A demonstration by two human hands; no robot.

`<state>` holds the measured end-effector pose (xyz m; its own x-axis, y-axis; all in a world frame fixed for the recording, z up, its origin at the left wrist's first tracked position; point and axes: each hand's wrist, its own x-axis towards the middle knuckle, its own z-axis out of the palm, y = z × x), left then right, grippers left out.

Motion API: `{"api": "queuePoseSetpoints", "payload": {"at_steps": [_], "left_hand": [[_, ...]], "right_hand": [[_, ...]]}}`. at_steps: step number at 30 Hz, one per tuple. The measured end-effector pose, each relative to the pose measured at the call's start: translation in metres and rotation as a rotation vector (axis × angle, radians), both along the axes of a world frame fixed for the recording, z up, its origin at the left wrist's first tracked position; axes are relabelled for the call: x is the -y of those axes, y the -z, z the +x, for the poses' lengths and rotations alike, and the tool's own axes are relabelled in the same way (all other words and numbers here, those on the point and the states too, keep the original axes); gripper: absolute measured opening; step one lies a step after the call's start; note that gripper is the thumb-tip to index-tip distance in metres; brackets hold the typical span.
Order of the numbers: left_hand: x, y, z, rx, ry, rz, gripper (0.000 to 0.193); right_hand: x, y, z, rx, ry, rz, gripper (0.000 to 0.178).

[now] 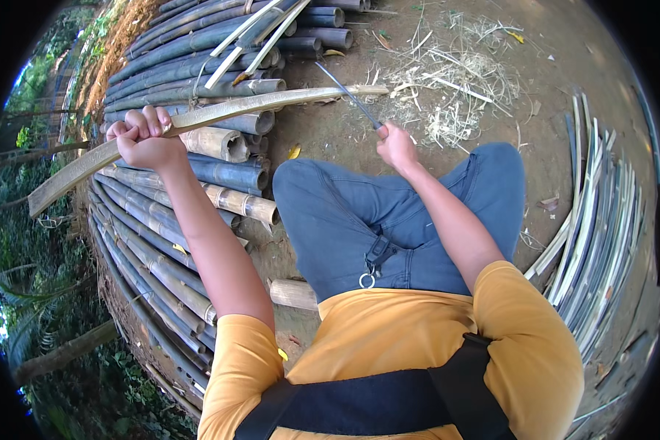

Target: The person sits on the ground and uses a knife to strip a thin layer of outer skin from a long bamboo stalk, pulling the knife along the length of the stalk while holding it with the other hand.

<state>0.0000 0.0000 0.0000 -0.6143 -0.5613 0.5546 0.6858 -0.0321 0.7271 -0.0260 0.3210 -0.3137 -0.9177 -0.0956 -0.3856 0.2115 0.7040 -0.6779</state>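
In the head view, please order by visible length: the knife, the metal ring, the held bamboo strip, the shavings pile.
1. Held bamboo strip
2. Shavings pile
3. Knife
4. Metal ring

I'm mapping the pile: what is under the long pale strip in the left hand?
Beneath the long pale strip, held in the left hand, bamboo poles show along both its edges, and brown soil near its right end. Whatever lies directly under it is covered.
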Motion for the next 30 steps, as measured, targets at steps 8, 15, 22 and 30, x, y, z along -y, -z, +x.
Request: {"api": "queuePoseSetpoints", "payload": {"at_steps": [8,15,22,30], "left_hand": [[-0.007,-0.007,-0.008,0.017,0.010,-0.005,0.015],[-0.016,-0.012,-0.009,0.020,0.010,-0.022,0.015],[-0.013,-0.014,-0.013,0.029,0.013,-0.035,0.015],[-0.007,-0.012,-0.018,0.031,0.030,-0.023,0.015]], "right_hand": [[0.000,0.005,-0.005,-0.127,-0.037,0.015,0.017],[0.002,0.010,-0.007,0.003,0.091,0.011,0.018],[-0.009,0.035,-0.019,-0.038,0.119,0.036,0.017],[-0.024,0.061,-0.026,0.148,0.271,0.015,0.022]]}}
